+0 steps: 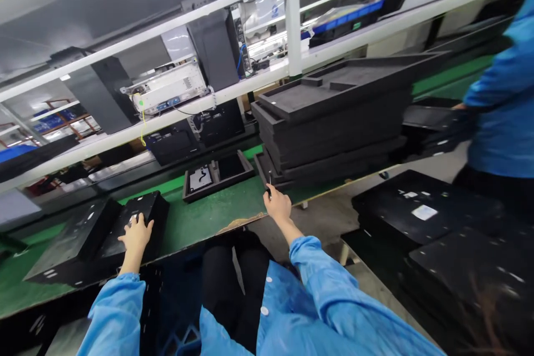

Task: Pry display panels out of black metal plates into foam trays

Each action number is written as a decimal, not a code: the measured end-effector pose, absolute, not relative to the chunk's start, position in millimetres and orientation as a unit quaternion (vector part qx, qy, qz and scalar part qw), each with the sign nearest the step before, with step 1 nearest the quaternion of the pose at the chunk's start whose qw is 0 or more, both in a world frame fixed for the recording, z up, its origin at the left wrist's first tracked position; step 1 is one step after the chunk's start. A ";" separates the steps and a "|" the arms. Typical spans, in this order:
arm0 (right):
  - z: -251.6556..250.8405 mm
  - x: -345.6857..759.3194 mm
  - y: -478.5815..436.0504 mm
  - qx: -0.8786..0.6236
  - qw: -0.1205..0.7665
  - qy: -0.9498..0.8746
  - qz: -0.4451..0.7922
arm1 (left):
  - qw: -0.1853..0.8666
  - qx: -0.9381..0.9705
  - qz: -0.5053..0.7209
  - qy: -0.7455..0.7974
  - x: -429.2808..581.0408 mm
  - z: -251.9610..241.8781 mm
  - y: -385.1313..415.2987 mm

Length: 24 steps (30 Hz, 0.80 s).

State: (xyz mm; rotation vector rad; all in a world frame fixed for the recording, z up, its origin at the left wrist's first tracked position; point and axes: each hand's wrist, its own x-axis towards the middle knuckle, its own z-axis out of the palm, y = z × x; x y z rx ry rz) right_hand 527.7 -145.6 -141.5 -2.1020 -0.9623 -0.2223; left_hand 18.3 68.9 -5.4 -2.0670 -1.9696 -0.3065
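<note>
My left hand (137, 236) rests with spread fingers on top of a black box-shaped case (120, 228) on the green bench. Beside that case, farther left, lies another black case (69, 242). My right hand (278, 204) is closed over the bench's front edge around a small screwdriver (270, 179), its thin metal shaft pointing up; most of the handle is hidden in my fingers. Between the hands, farther back, sits a black foam tray (200, 194) with a white plate-like part (201, 179) in one compartment.
A tall stack of black foam trays (334, 122) stands on the bench (204, 214) at right. Black flat units (425, 200) are piled on a lower surface to the right. A co-worker in a blue sleeve (500, 72) stands there. A white shelf rail (267, 75) crosses behind.
</note>
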 end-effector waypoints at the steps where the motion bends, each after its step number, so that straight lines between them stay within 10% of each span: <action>1: -141.8 528.1 -145.2 -0.831 0.397 -0.380 -0.089 | 0.136 -0.714 -0.108 -0.679 18.2 -6.0 70.4; 24: -137.0 527.4 -152.1 -0.841 0.350 -0.404 -0.081 | 0.147 -0.714 -0.131 -0.672 16.3 -23.4 75.0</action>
